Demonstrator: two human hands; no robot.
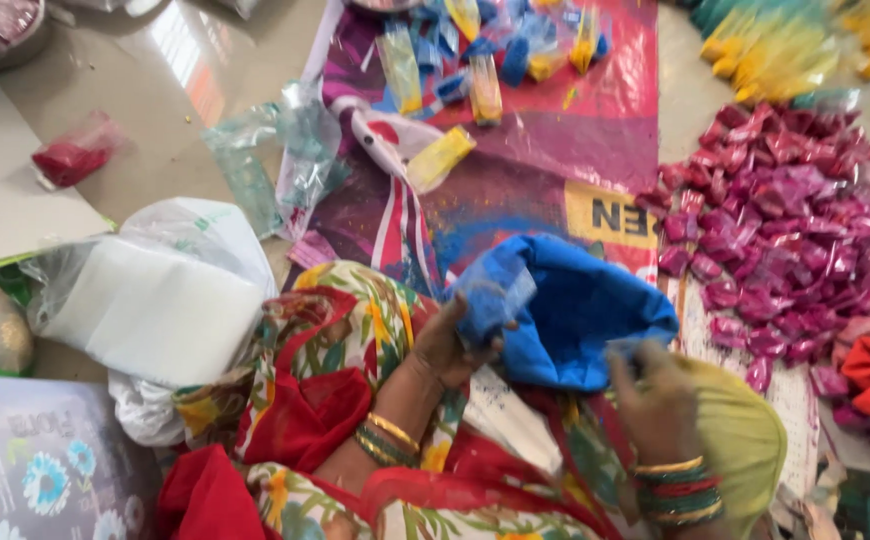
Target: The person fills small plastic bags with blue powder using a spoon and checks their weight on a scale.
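My left grip [452,345] pinches a small blue powder packet [490,300] beside an open blue bag [580,310], my right grip [655,400] at its rim, magenta packets [785,220] heaped on the floor nearby.

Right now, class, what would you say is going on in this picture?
A person sits on the floor over a blue bag of blue powder. The left hand holds up a small clear packet of blue powder; the right hand rests at the bag's edge. A heap of magenta powder packets lies to the right.
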